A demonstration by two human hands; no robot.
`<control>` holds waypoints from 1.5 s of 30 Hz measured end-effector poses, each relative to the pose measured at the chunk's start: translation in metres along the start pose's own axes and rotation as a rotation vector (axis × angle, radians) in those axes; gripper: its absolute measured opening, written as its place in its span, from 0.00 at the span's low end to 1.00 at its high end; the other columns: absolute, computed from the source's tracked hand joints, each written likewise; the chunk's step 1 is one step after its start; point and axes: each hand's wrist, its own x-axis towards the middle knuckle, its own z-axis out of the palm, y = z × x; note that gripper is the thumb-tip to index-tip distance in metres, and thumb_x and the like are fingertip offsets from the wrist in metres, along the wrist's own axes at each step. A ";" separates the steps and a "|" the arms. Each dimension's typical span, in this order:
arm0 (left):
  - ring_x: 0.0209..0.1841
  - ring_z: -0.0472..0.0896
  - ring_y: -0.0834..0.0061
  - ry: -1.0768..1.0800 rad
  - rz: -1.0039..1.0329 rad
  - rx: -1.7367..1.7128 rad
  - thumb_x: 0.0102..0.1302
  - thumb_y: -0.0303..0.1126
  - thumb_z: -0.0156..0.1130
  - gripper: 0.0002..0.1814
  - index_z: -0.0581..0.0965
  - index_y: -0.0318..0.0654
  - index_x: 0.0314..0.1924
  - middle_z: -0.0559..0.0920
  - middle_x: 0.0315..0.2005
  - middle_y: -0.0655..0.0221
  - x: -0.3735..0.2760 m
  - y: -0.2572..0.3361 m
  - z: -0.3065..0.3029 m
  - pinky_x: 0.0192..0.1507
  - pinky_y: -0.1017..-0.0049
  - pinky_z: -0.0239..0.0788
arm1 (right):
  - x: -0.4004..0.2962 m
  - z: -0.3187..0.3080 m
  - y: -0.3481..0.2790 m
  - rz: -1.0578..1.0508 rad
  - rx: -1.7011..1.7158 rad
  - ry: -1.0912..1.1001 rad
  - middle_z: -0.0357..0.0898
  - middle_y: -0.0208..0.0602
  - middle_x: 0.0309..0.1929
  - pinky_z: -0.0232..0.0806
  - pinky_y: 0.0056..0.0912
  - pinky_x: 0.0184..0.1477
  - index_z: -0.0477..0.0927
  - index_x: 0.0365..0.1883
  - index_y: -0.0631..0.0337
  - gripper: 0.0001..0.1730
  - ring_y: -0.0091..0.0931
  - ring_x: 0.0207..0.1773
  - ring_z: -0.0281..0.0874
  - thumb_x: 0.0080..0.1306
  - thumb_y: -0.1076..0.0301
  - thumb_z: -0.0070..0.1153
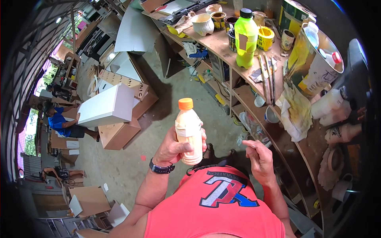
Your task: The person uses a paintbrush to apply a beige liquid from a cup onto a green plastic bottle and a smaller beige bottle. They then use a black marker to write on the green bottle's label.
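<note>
My left hand (175,145) is wrapped around a clear plastic bottle (190,136) of pale, peach-coloured liquid, held upright before my chest. An orange screw cap (185,103) sits on it, and a strip of tape goes round its upper part. To the right, my right hand (259,157) is raised with bent fingers, apart from the bottle and holding nothing. On the shelf beyond stand a yellow-green bottle (246,41) with a black cap, an open tin of yellow paint (265,38) and several thin brushes (267,78).
A curved wooden shelf unit (220,53) runs along the right, with a stained bucket (315,59), a stained cloth (294,113) and more bottles. Left, beyond the concrete floor (119,166), a person in blue (59,122) touches a white cabinet box (105,104). Other people are farther off.
</note>
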 end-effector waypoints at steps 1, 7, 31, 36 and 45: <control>0.46 0.88 0.60 -0.030 0.009 -0.028 0.53 0.34 0.83 0.44 0.69 0.35 0.67 0.84 0.48 0.58 -0.004 -0.002 -0.002 0.48 0.58 0.85 | -0.005 0.002 0.001 -0.013 -0.002 -0.009 0.81 0.39 0.36 0.71 0.29 0.35 0.83 0.55 0.67 0.14 0.27 0.31 0.77 0.74 0.85 0.58; 0.43 0.87 0.58 -0.057 -0.016 0.015 0.49 0.29 0.76 0.43 0.69 0.33 0.67 0.83 0.47 0.58 -0.039 0.006 -0.003 0.50 0.55 0.83 | -0.034 0.020 -0.007 0.002 -0.028 -0.022 0.82 0.42 0.36 0.72 0.30 0.31 0.83 0.53 0.68 0.12 0.27 0.28 0.81 0.74 0.84 0.58; 0.41 0.87 0.66 0.093 -0.014 0.297 0.51 0.21 0.76 0.35 0.73 0.34 0.60 0.84 0.43 0.61 -0.169 -0.070 -0.008 0.46 0.65 0.82 | -0.200 0.043 -0.068 0.122 -0.399 0.293 0.81 0.48 0.37 0.76 0.43 0.40 0.85 0.45 0.66 0.11 0.45 0.37 0.84 0.66 0.84 0.59; 0.41 0.87 0.66 0.092 0.020 0.301 0.51 0.21 0.77 0.35 0.72 0.34 0.60 0.84 0.43 0.62 -0.168 -0.076 0.011 0.46 0.65 0.82 | -0.188 -0.005 -0.068 0.054 -0.536 0.391 0.82 0.47 0.36 0.75 0.44 0.40 0.84 0.46 0.66 0.10 0.45 0.38 0.84 0.67 0.83 0.61; 0.41 0.88 0.65 0.167 0.160 0.309 0.51 0.21 0.76 0.35 0.73 0.34 0.61 0.85 0.43 0.60 -0.138 -0.100 0.060 0.46 0.65 0.82 | -0.177 -0.114 -0.076 0.062 -0.629 0.610 0.88 0.44 0.40 0.75 0.34 0.38 0.87 0.46 0.65 0.07 0.32 0.34 0.84 0.71 0.74 0.67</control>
